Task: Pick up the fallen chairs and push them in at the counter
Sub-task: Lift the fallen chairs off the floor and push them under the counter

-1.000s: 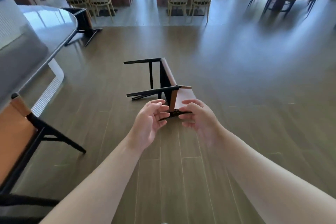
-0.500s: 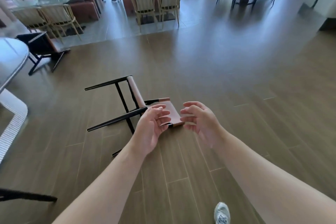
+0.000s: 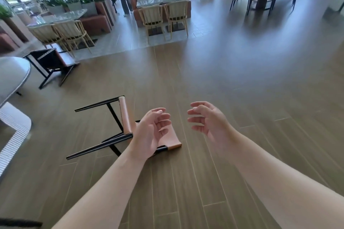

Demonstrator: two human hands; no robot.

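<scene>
Lying sideways, chair (image 3: pixel 128 126) legs pointing left

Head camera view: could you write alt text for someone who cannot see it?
A black-framed chair with a tan leather seat lies tipped over on a brown wood-plank floor, and a person's bare left hand and right hand reach toward it, fingers loosely curled, holding nothing. A second fallen black-framed chair lies beyond, near a grey rounded counter.
</scene>
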